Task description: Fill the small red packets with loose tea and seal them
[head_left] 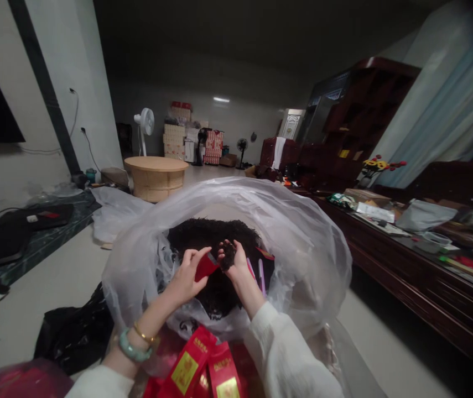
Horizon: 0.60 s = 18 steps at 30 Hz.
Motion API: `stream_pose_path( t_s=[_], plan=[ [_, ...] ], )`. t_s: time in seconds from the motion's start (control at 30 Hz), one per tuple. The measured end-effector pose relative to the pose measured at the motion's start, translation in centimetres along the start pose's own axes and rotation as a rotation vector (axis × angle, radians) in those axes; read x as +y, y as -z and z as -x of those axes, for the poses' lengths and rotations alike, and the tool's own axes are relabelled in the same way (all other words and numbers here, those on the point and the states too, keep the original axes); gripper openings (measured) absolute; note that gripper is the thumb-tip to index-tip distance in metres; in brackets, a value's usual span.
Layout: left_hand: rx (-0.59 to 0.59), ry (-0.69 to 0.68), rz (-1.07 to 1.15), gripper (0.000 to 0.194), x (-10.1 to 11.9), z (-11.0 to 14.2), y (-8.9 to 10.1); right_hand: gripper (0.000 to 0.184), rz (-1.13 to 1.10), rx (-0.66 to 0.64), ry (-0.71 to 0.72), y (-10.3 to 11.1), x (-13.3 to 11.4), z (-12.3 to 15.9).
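Note:
A large clear plastic bag (302,215) stands with its mouth wide, holding a heap of dark, loose tea-like leaves (203,229). My left hand (187,275) grips a small red packet (206,267), tilted toward the right hand. My right hand (239,267) is cupped palm up around a clump of the dark leaves (227,256), close beside the packet's opening. A purple stick-like handle (261,276) juts from the leaves right of my right wrist. Several red packets with gold labels (192,359) lie in front, below my wrists.
A black plastic bag (74,331) lies on the floor at left. A long dark wooden bench (385,260) with cluttered items runs along the right. Farther back are a round wooden table (156,163), a white fan (146,122) and stacked boxes (173,139).

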<state>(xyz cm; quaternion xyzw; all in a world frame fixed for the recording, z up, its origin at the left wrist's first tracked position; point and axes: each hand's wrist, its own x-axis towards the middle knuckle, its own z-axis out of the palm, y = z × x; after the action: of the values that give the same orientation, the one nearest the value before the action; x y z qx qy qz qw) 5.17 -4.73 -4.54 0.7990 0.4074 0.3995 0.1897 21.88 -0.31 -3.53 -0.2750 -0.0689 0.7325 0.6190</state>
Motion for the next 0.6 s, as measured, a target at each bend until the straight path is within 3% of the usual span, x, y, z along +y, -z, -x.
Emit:
stream_pose_path(
  t_s=[0.1,0.23,0.43,0.6],
  plan=[
    [-0.076,-0.03,-0.242,0.056,0.1,-0.4,0.4,0.02,0.005,0.007,0.029,0.0,-0.2,0.2],
    [-0.078,-0.048,-0.481,0.048,0.5,-1.1,0.7,0.023,-0.04,0.043,0.053,-0.9,-0.9,0.8],
    [-0.05,-0.045,-0.432,0.04,0.7,-1.6,0.5,0.024,-0.007,0.066,0.208,-4.4,-1.6,1.6],
    [-0.02,-0.071,-0.386,0.041,0.1,-1.7,0.1,0.02,0.024,0.062,0.298,-5.9,-0.3,1.3]
  ],
)
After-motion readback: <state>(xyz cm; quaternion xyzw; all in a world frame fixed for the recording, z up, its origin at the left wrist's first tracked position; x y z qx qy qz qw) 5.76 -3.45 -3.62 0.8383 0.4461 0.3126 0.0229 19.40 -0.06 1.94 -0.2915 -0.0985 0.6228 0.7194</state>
